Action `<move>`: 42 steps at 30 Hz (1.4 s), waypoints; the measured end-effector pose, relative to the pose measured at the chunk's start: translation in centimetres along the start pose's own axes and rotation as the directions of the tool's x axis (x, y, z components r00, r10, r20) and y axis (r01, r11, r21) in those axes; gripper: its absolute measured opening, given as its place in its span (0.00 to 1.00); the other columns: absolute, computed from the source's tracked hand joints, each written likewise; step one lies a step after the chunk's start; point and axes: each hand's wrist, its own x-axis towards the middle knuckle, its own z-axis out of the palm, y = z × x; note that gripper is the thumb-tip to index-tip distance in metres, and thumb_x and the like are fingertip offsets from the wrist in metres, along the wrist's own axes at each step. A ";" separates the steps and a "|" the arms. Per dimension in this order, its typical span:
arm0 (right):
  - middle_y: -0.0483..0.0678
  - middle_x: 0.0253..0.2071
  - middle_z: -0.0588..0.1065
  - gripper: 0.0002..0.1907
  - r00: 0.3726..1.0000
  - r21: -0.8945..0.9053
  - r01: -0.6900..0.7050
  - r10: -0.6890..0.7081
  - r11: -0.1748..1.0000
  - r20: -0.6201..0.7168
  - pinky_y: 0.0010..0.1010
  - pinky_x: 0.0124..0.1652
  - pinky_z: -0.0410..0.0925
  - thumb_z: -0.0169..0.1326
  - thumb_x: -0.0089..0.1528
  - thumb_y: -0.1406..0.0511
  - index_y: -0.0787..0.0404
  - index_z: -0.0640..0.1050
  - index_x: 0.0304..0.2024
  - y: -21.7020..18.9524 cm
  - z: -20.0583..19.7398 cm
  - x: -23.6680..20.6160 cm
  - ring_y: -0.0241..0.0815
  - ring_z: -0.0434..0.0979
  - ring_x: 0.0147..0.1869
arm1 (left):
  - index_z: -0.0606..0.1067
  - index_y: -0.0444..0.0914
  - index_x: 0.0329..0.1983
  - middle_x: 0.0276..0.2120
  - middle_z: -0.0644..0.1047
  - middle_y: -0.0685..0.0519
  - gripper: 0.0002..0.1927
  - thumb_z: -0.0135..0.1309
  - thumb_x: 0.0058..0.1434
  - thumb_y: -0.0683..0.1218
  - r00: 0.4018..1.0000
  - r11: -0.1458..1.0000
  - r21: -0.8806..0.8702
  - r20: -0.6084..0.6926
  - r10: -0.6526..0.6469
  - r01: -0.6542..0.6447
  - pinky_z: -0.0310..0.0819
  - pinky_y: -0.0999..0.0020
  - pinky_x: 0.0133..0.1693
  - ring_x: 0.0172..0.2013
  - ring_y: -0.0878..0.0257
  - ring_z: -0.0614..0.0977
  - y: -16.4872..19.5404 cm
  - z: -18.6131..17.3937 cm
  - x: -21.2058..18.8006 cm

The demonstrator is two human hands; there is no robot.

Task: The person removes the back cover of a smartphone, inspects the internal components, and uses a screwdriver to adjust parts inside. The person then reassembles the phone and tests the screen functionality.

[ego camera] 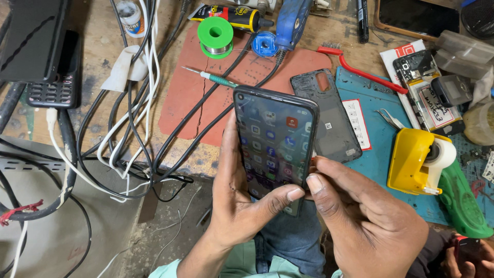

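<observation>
Smartphone (275,144) stands lengthwise away from the body, screen up; left hand (236,206) grips its left edge, right hand (370,216) fingers pinch its lower right edge.

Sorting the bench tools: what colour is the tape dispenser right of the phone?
Yellow, holding a white roll; the tape dispenser shows clearly in the head view.

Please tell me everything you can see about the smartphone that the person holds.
The smartphone is a dark, glossy slab with rounded corners. Its screen is lit and shows rows of coloured app icons. It is tilted, screen up, above the bench edge. The left hand cradles its left side, thumb on the glass; the right hand pinches its lower right edge.
</observation>
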 end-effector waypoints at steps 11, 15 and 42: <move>0.55 0.43 0.85 0.18 0.995 0.105 -0.061 0.052 0.993 0.088 0.21 0.41 0.74 0.63 0.57 0.74 0.71 0.82 0.50 0.8 -0.2 -0.4 0.34 0.83 0.43 | 0.42 0.31 0.82 0.72 0.65 0.39 0.54 0.63 0.60 0.32 0.998 0.996 -0.080 -0.051 -0.044 0.040 0.73 0.57 0.67 0.67 0.53 0.74 0.2 -0.1 0.2; 0.52 0.41 0.87 0.17 0.982 -0.012 -0.121 0.121 0.993 0.147 0.20 0.39 0.73 0.64 0.57 0.73 0.67 0.84 0.49 1.7 0.0 -0.4 0.32 0.82 0.41 | 0.44 0.30 0.83 0.71 0.65 0.40 0.54 0.63 0.60 0.33 0.996 0.994 -0.105 -0.076 -0.050 0.042 0.69 0.59 0.69 0.68 0.55 0.72 0.2 -0.3 1.0; 0.55 0.38 0.85 0.17 0.998 0.020 -0.064 0.065 0.998 -0.018 0.24 0.41 0.78 0.62 0.58 0.74 0.71 0.81 0.50 1.4 0.7 -1.4 0.35 0.85 0.39 | 0.39 0.32 0.82 0.70 0.65 0.39 0.55 0.62 0.62 0.34 0.995 0.994 -0.060 -0.018 -0.094 0.093 0.74 0.59 0.65 0.65 0.54 0.76 0.0 -0.1 -0.1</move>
